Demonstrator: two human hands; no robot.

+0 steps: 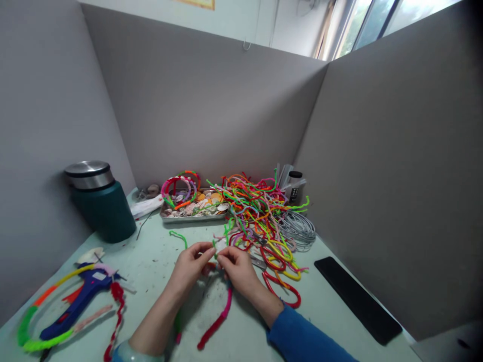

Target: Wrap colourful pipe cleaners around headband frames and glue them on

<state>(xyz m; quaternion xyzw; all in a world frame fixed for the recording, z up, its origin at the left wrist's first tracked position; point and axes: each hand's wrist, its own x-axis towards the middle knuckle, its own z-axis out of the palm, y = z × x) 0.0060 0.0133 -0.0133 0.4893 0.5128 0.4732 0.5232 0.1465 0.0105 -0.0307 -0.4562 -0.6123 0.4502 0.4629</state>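
Pinching green strip with left hand and right hand, likely for fine control. Tray at eleven o'clock, presumably for easy reach.

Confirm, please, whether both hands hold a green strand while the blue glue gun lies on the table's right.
No, the head view shows the blue glue gun on the left of the table; the left hand and right hand hold the green strand.

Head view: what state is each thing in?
Teal flask, upright, lidded.
Black-capped jar, upright.
Metal tray, filled.
Blue glue gun, lying down.
Grey wire, coiled.
Pipe-cleaner heap, tangled.
Red-handled scissors, open or shut unclear.
Left hand, pinching green pipe cleaner.
Right hand, pinching it too.
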